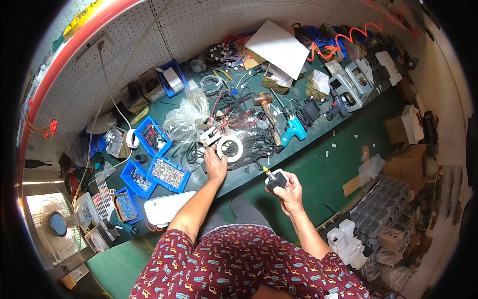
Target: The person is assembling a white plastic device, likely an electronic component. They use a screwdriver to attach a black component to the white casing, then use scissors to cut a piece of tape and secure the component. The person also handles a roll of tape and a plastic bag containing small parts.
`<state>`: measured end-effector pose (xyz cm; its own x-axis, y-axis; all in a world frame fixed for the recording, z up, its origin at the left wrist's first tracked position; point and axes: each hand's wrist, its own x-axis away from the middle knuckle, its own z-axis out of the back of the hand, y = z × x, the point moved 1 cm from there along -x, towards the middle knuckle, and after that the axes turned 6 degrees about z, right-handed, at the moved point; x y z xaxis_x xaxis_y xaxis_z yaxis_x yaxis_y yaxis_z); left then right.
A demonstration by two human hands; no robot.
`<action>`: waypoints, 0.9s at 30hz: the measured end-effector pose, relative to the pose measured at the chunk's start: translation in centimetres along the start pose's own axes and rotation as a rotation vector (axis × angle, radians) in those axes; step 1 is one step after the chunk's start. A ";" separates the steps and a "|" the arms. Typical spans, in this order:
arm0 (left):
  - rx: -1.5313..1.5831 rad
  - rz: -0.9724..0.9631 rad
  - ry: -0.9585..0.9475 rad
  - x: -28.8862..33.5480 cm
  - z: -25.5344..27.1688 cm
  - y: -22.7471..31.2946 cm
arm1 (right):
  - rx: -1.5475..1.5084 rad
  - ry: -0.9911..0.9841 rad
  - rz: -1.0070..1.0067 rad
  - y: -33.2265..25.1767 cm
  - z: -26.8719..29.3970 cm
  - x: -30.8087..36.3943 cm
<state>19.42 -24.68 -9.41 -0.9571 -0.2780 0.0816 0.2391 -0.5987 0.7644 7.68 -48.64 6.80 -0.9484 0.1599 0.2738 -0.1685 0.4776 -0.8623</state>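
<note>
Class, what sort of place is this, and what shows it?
Probably a workshop: a teal power drill, a hammer and a blue bin of small parts show it.

At the 2 hands (291, 195) are 1 black finned block (277, 182) and 1 white ring-shaped roll (229, 137). The bench (239, 178) bears 1 mallet (262, 99), 1 teal drill (294, 127) and, leftward, 5 blue bins (164, 151); beyond it are 1 fan (59, 224) and seemingly 3 jugs (336, 240).

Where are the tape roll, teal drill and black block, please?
Tape roll (240, 149): head view, its ring's right side.
Teal drill (294, 129): head view, its body.
Black block (276, 183): head view, its ribbed face.
</note>
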 end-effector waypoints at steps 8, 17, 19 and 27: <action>-0.003 0.314 -0.013 -2.2 -0.7 2.2 | -0.099 -0.148 0.003 0.8 -3.2 -6.0; 0.053 -0.280 -0.034 5.5 9.3 10.5 | -0.306 -0.231 -0.107 0.3 -7.6 -10.7; 0.038 -0.290 0.009 6.4 10.6 10.5 | -0.340 -0.296 -0.208 -0.8 -8.9 -10.0; -0.015 -0.516 0.024 7.8 15.5 11.6 | -0.354 -0.327 -0.247 0.4 -12.5 -9.1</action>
<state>12.16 -22.16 10.03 -0.9470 0.0393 -0.3187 -0.2607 -0.6735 0.6916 19.57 -39.08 9.32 -0.9355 -0.2449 0.2547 -0.3502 0.7377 -0.5772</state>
